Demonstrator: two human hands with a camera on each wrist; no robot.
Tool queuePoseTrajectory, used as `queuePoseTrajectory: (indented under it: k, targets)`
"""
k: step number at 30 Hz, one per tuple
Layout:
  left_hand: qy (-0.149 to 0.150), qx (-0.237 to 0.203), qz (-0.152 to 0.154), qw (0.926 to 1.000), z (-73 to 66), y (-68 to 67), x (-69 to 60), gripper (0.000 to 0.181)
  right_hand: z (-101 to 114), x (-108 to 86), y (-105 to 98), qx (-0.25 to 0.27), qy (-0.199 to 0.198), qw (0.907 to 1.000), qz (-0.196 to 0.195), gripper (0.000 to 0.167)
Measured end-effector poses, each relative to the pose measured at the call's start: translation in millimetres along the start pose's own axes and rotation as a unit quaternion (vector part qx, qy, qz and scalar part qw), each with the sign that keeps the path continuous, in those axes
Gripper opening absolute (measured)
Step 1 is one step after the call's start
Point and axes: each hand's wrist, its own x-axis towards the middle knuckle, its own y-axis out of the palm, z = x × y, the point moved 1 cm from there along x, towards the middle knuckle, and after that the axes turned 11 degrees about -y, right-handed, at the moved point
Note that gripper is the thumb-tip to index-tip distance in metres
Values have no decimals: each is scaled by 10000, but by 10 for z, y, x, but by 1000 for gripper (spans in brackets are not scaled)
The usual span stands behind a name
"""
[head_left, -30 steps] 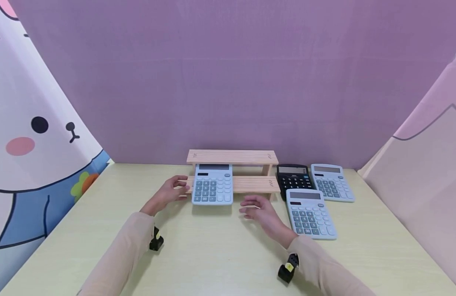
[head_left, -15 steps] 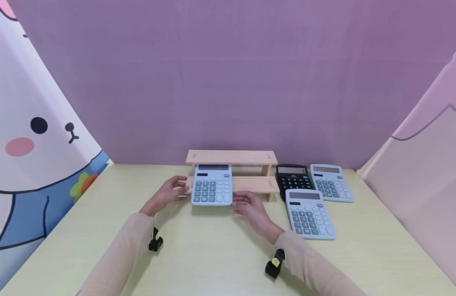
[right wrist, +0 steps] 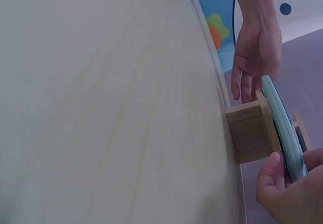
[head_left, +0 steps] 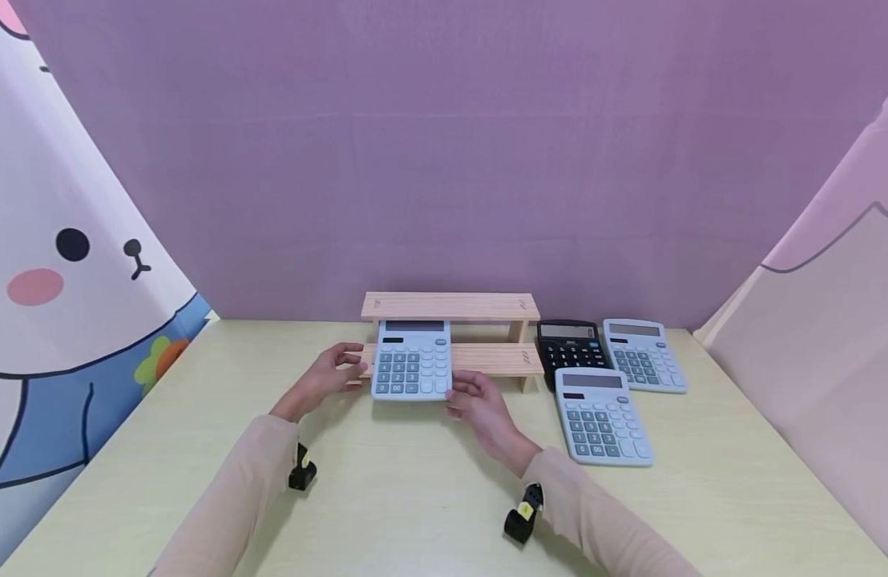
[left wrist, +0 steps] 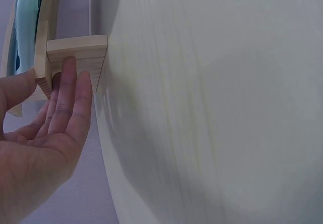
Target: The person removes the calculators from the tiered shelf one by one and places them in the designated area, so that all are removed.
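Observation:
A two-tier wooden stand stands near the back of the table. On the left part of its lower board a light-blue calculator leans, keys facing up and display end at the back. My left hand holds the left end of the lower board. In the left wrist view the thumb is at the board's edge, and the extended fingers reach underneath by the support. My right hand pinches the calculator's lower right corner. In the right wrist view the calculator's edge runs between thumb and fingers.
Right of the stand lie a black calculator and two more light-blue ones, one at the back and one nearer that overlaps the black one. A purple backdrop rises behind the pale wooden table.
My right hand has moved left from beside the stand and taken hold of the calculator's lower right corner. The left hand and the calculator show no clear movement.

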Motion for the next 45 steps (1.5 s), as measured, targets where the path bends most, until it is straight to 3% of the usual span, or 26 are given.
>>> queuePoseTrajectory:
  k: [26,45]
  targets:
    - [-11,21,15,10000,3,-19,25,48,18,35,67,465,326,9978,-329,43]
    - [-30,37,55,10000,-12,-3,18,49,23,-39,17,665,350,9966,-348,45]
